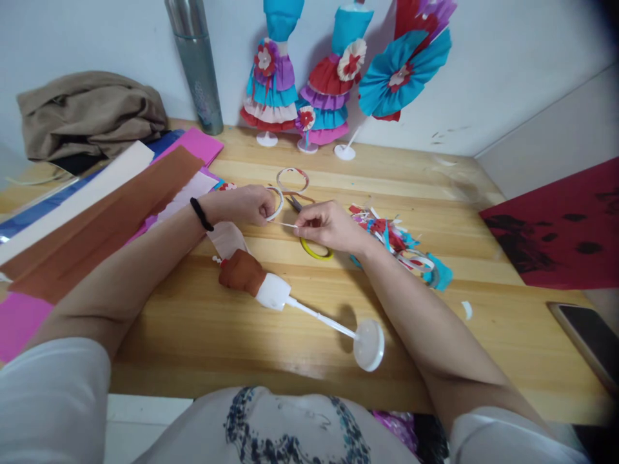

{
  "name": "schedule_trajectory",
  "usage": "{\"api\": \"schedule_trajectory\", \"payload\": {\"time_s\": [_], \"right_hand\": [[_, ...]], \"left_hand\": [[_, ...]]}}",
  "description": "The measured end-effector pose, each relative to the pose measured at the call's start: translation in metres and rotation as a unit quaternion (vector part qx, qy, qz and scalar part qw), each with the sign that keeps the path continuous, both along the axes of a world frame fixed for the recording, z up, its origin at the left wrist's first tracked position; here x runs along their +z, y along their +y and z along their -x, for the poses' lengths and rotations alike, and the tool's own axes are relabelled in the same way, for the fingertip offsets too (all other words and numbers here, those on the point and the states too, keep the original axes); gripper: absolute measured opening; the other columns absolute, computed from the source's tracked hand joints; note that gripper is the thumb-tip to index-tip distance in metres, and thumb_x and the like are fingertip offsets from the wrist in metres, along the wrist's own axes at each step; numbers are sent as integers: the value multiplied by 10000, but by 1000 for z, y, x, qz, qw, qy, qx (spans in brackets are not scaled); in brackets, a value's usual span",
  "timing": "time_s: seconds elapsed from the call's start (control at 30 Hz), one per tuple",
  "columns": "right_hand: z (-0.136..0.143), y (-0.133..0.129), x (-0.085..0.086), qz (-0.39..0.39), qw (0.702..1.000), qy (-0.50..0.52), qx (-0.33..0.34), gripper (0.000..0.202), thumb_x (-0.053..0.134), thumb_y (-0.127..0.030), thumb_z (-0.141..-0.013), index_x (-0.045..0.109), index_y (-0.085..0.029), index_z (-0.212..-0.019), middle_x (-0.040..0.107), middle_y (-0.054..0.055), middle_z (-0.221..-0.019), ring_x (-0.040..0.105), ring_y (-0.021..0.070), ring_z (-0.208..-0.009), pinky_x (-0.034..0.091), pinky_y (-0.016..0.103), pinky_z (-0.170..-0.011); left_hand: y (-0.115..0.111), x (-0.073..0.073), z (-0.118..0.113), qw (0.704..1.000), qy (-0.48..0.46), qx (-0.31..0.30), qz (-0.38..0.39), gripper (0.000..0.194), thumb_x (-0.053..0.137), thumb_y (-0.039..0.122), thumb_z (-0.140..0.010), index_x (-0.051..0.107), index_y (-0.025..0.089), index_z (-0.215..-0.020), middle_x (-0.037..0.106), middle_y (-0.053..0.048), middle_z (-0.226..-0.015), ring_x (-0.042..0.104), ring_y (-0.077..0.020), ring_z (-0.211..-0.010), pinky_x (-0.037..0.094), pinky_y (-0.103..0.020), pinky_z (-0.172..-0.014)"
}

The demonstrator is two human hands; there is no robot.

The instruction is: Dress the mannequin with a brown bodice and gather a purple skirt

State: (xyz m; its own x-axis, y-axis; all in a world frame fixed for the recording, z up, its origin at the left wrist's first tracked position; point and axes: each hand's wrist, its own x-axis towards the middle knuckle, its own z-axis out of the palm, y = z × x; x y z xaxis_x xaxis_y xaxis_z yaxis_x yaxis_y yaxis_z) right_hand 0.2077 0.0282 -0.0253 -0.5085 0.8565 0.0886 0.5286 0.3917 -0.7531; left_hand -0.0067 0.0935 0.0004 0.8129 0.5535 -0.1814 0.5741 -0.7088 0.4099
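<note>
My left hand (256, 205), fingers closed, grips a narrow white roll of tape (277, 207). A thin white strip of tape (285, 225) stretches from it to my right hand (326, 225), which pinches the strip's end between thumb and fingers. Under and beside my right hand lie scissors (316, 251) with a yellow handle, their blades pointing away to the left. Nearer my body a small white dress-form stand (273, 292) lies on its side, its bust wrapped in brown paper (242, 272). A pale paper piece (229, 240) lies at its top.
Another tape ring (293, 170) lies behind my hands. Paper scraps (387, 235) are heaped to the right, a phone (587, 335) at the right edge. Crepe paper sheets (106, 222) cover the left side. Against the wall stand a bottle (197, 77) and several dressed forms (273, 84).
</note>
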Motion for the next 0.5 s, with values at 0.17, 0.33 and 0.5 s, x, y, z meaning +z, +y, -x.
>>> {"api": "schedule_trajectory", "payload": {"time_s": [0.17, 0.33, 0.5], "right_hand": [[-2, 1, 3, 22, 999, -1, -35, 196, 635, -319, -752, 656, -151, -655, 575, -2, -583, 484, 119, -555, 358, 259, -570], [-7, 2, 8, 49, 996, 26, -66, 184, 622, -305, -732, 630, -155, -625, 539, -11, -561, 443, 110, -533, 358, 261, -552], [-6, -1, 9, 102, 994, 12, 22, 161, 659, -313, -701, 675, -156, -667, 575, -17, -588, 468, 108, -549, 376, 244, -552]], "left_hand": [[-3, -2, 2, 998, 26, 8, -64, 113, 514, 114, -719, 565, 154, -627, 548, 4, -614, 447, -112, -589, 312, -236, -596], [-1, 3, 5, 994, 59, 0, -94, 117, 530, 113, -710, 582, 149, -611, 537, 4, -590, 417, -114, -579, 297, -235, -584], [-1, 6, 2, 994, 62, 30, -84, 161, 554, 183, -759, 601, 142, -610, 515, 5, -562, 408, -122, -576, 278, -258, -596]]}}
